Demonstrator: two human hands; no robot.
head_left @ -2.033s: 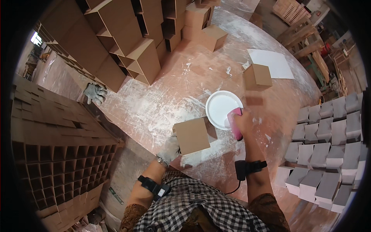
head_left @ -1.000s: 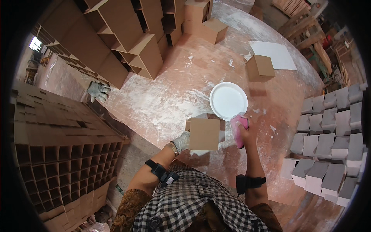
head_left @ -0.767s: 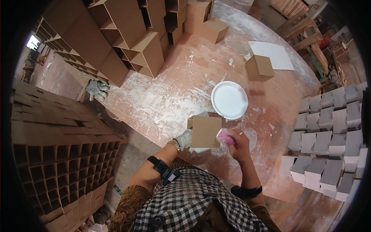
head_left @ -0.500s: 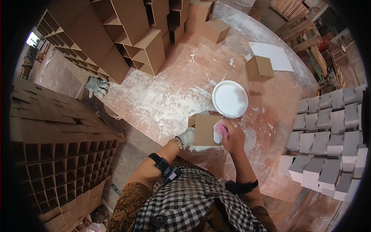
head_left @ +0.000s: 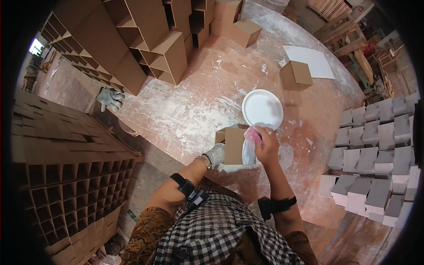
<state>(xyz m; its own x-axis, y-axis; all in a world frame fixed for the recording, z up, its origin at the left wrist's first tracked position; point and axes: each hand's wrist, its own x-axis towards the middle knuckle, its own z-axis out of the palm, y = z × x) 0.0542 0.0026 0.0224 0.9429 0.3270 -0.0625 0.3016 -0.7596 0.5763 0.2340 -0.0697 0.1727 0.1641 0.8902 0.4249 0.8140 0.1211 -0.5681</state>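
Note:
A small brown cardboard box [head_left: 233, 151] sits on the work surface right in front of me. My left hand [head_left: 215, 154], in a pale knitted glove, grips its left end, with some fingers out of sight. My bare right hand [head_left: 267, 148] is closed around a pink spreading tool [head_left: 252, 134], whose exact kind I cannot make out. The tool touches the box's right end, where a streak of wet white paste [head_left: 248, 153] shows. Just beyond the right hand lies a round white dish [head_left: 262, 107] with white stuff in it.
Another box [head_left: 296, 76] stands at the far right beside a white sheet [head_left: 317, 62]. Open-celled cardboard units [head_left: 152, 57] rise at the far left, near a loose glove [head_left: 110, 99]. Stacked cardboard cells [head_left: 79, 176] fill the left; rows of grey-and-white blocks [head_left: 375, 154] line the right.
My right hand has moved slightly away from me with the pink tool, toward the dish. A longer white streak now covers the box's right end. The left hand keeps its hold.

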